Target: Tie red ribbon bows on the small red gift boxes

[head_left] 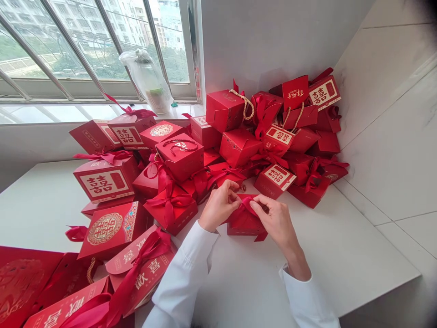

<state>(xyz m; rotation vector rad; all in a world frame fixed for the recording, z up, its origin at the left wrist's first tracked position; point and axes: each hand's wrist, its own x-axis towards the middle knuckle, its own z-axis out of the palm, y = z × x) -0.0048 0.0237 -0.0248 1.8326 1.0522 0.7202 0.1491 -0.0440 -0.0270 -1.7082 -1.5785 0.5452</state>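
A small red gift box (243,224) sits on the white table (327,255) in front of me, with a red satin ribbon (246,205) across its top. My left hand (219,205) pinches the ribbon at the box's left side, fingers closed. On the box's right side, my right hand (277,219) also pinches the ribbon with curled fingers. Both arms wear white sleeves.
A big heap of red gift boxes (239,146) with ribbons and gold cord handles fills the table's back and left. Larger ribboned boxes (109,230) lie at the near left. A plastic-wrapped jar (150,86) stands on the windowsill. A tiled wall (385,136) borders the right.
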